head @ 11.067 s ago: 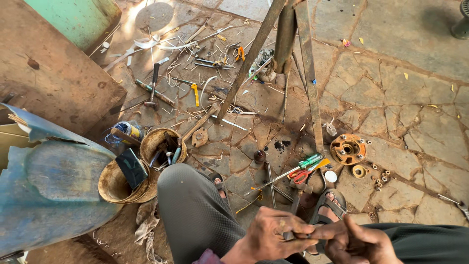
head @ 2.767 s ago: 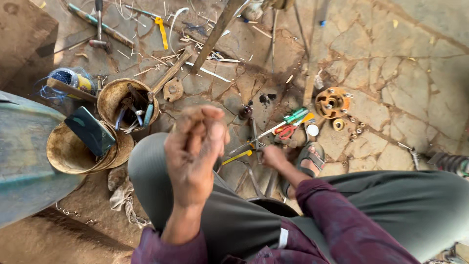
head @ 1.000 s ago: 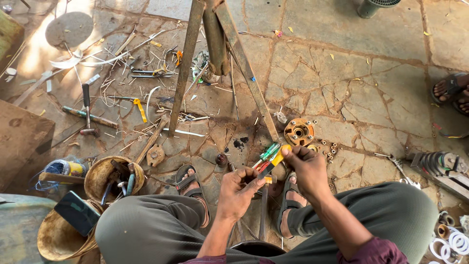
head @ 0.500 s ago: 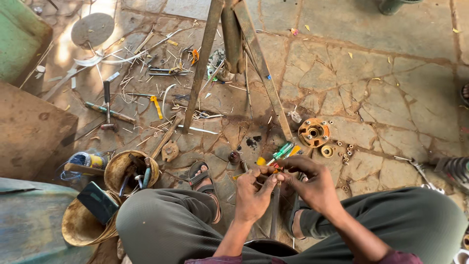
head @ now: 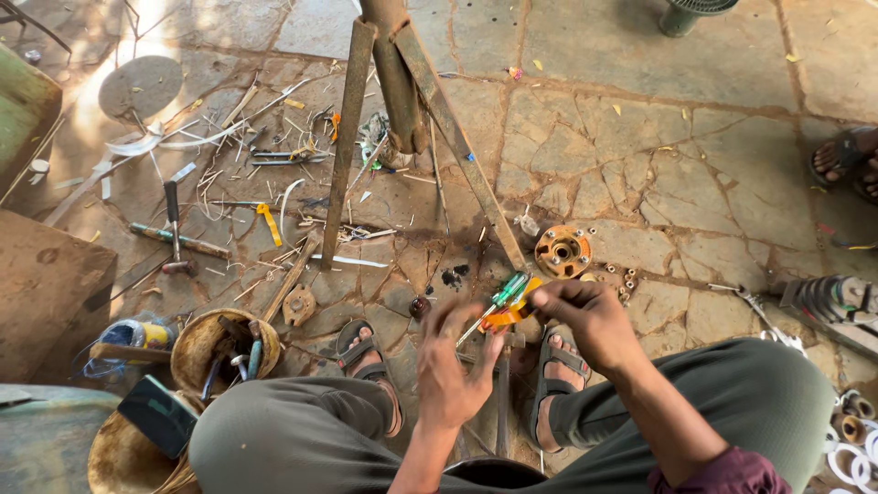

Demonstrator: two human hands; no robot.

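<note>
The floor [head: 695,174] was cracked stone paving, littered on the left with wire scraps, metal strips and loose tools. A person sat low over it with knees spread, feet in sandals [head: 366,352], wearing grey-green trousers. Slanted metal bars [head: 352,137] leaned up from the ground ahead of them. The left hand [head: 453,370] was raised between the knees with its fingers spread and slightly blurred, holding nothing that could be made out. The right hand [head: 590,316] was closed around the orange end of a tool [head: 508,316], just beside a green-handled screwdriver [head: 498,297] whose shaft pointed down toward the left hand; whether the hand also gripped the screwdriver could not be told. Just beyond the right hand a round rusty metal hub [head: 562,252] lay on the stone with small nuts beside it. To the left, a hammer [head: 174,229] lay among the scraps, and a round bowl [head: 215,348] near the left knee held more tools.
</note>
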